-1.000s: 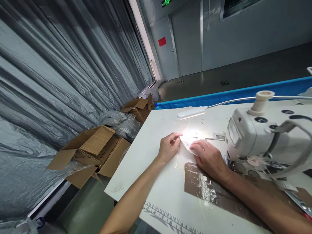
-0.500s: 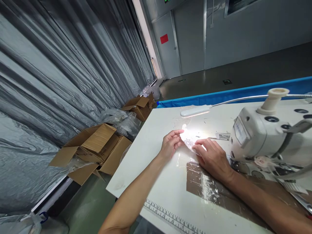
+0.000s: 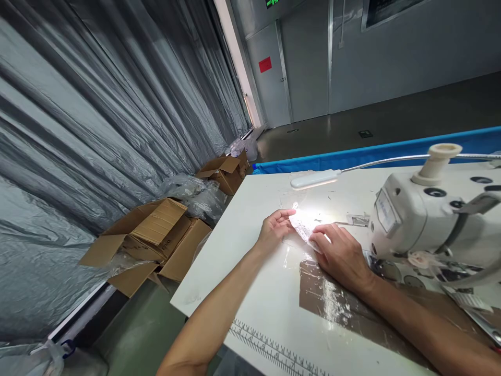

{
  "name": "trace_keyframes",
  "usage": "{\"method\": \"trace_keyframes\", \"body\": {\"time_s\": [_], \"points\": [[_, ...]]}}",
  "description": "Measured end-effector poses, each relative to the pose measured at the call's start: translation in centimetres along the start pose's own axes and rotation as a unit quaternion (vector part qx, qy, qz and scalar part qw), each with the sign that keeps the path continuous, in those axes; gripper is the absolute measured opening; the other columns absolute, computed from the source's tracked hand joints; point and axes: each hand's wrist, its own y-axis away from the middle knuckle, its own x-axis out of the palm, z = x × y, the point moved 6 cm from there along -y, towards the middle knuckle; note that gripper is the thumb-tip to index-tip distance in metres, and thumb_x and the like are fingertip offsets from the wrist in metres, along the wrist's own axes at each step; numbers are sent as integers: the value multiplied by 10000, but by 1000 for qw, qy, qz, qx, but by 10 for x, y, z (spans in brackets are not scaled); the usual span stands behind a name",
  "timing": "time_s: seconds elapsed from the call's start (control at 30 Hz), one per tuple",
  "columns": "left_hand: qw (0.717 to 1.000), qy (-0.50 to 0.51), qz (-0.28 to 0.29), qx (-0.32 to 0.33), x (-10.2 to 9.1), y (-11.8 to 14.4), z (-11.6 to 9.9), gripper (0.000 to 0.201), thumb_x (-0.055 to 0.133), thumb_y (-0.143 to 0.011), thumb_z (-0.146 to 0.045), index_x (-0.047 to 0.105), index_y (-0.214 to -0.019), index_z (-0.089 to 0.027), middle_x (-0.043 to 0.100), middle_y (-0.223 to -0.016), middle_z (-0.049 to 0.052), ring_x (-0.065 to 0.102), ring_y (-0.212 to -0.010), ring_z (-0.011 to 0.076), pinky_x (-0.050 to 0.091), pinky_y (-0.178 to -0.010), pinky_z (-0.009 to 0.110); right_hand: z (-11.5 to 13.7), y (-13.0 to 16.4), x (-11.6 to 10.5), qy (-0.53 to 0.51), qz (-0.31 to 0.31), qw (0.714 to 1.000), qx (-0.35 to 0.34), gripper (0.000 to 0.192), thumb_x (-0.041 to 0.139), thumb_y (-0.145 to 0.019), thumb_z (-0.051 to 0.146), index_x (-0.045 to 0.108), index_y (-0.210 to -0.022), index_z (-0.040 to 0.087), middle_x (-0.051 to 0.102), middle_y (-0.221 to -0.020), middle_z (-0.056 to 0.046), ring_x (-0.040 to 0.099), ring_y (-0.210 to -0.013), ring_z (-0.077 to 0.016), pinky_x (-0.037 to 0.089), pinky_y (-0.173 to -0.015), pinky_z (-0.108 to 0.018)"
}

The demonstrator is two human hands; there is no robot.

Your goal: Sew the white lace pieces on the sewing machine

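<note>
A small white lace-like piece of fabric (image 3: pixel 302 223) is stretched between my two hands, partly washed out by lamp glare. My left hand (image 3: pixel 277 225) pinches its left edge between thumb and fingers. At its lower right end, my right hand (image 3: pixel 338 250) grips it with bent fingers, the wrist low over the table. The white sewing machine (image 3: pixel 415 209) stands just right of my right hand. Above the fabric hangs a white lamp head (image 3: pixel 315 179) on a flexible metal neck.
Brown tape-covered board (image 3: pixel 324 295) lies on the white table (image 3: pixel 219 277) under my right forearm. A printed ruler (image 3: pixel 270 351) runs along the near edge. Open cardboard boxes (image 3: pixel 156 235) and plastic bags (image 3: pixel 195 193) stand on the floor at left, beside a grey curtain (image 3: pixel 97 130).
Around the lace piece, both hands stay nearly in place. It looks turned slightly, showing more of its patterned face. The view has shifted a little.
</note>
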Motion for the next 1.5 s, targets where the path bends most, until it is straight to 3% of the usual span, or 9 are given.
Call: {"method": "trace_keyframes", "body": {"time_s": [0.13, 0.27, 0.4, 0.5, 0.7, 0.93, 1.13, 1.33, 1.5], "points": [[983, -164, 33, 70, -3, -2, -2, 401, 562, -720, -88, 618, -1111, -151, 675, -942, 64, 639, -868, 152, 493, -807, 272, -3, 2, 3, -42, 18, 998, 38, 166, 447, -876, 108, 580, -796, 167, 608, -923, -90, 488, -806, -214, 324, -705, -343], [917, -364, 50, 155, -7, -1, -16, 234, 563, -763, -86, 694, -930, -185, 645, -928, 45, 607, -829, 144, 489, -808, 288, -6, 1, 4, -111, 51, 988, 98, 93, 474, -831, 200, 561, -806, 181, 605, -913, -82, 506, -803, -218, 349, -724, -350], [923, -326, 108, 177, -14, 3, -39, 57, 743, -730, -215, 702, -709, -181, 596, -1111, 87, 581, -1049, 207, 448, -940, 348, -9, -11, 7, -212, 97, 953, 196, 87, 475, -778, 275, 513, -759, 198, 559, -740, -24, 506, -678, -182, 384, -646, -315], [955, -203, 193, 100, -17, 8, -45, 236, 783, -736, -379, 699, -705, -161, 584, -1241, 114, 529, -1193, 250, 388, -1014, 383, -9, -21, 14, -296, 149, 897, 291, 123, 495, -765, 307, 539, -755, 193, 569, -678, -6, 537, -625, -170, 409, -564, -283], [977, -114, 179, -6, -13, 14, -37, 412, 749, -750, -505, 689, -901, -127, 662, -858, 56, 603, -778, 144, 444, -730, 256, 4, -8, 7, -436, 243, 755, 425, 190, 555, -757, 333, 633, -803, 165, 653, -751, -53, 640, -755, -191, 531, -656, -274], [922, -85, 373, -65, 68, 58, -27, 514, 823, -704, -321, 628, -1154, -165, 679, -969, 71, 636, -858, 145, 474, -763, 253, 31, 82, -69, -539, 223, 625, 519, 341, 749, -735, 404, 694, -984, 178, 676, -890, -56, 620, -798, -155, 536, -702, -227], [900, -106, 408, -111, 106, 98, -2, 563, 801, -722, -237, 575, -1232, -161, 709, -957, 76, 665, -905, 170, 487, -863, 321, 51, 144, -115, -449, 229, 687, 524, 459, 685, -785, 559, 683, -1050, 185, 668, -865, -41, 603, -738, -155, 525, -678, -260], [901, -139, 401, -95, 102, 106, 12, 662, 803, -715, -221, 509, -1305, -158, 718, -963, 75, 667, -982, 188, 385, -1055, 437, -4, 161, -182, -50, 140, 911, 386, 420, 513, -876, 593, 650, -1079, 252, 659, -1092, -86, 623, -898, -260, 490, -710, -361], [899, -168, 395, -85, 101, 108, 18, 697, 789, -730, -250, 479, -1347, -161, 715, -982, 80, 660, -1010, 195, 314, -1108, 477, -36, 180, -188, 145, 189, 934, 265, 622, 348, -915, 676, 577, -1203, 175, 630, -902, -150, 599, -825, -300, 461, -673, -413]]}}
